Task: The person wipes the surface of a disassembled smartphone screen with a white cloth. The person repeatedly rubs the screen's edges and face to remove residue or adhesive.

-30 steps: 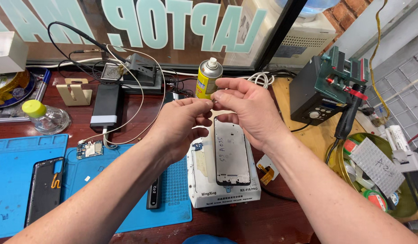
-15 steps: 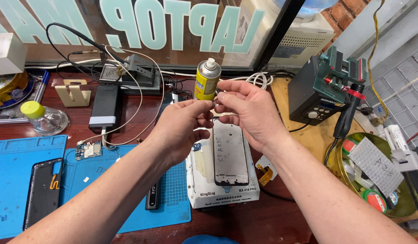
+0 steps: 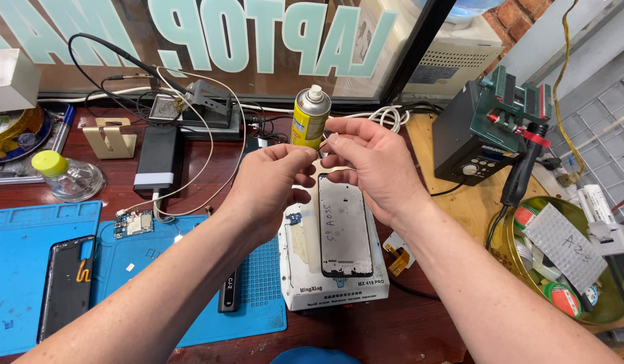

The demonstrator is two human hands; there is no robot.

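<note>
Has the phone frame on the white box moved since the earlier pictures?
No. The phone frame lies on the white box below the spray can, as before.

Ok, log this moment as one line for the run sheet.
left hand: pinching small part, too small to tell | right hand: fingertips meet left's | below: phone screen on white heating pad | behind: yellow spray can

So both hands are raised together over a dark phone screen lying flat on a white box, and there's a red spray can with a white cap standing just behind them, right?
Not quite: the head view shows the spray can is yellow, not red. The rest holds.
</note>
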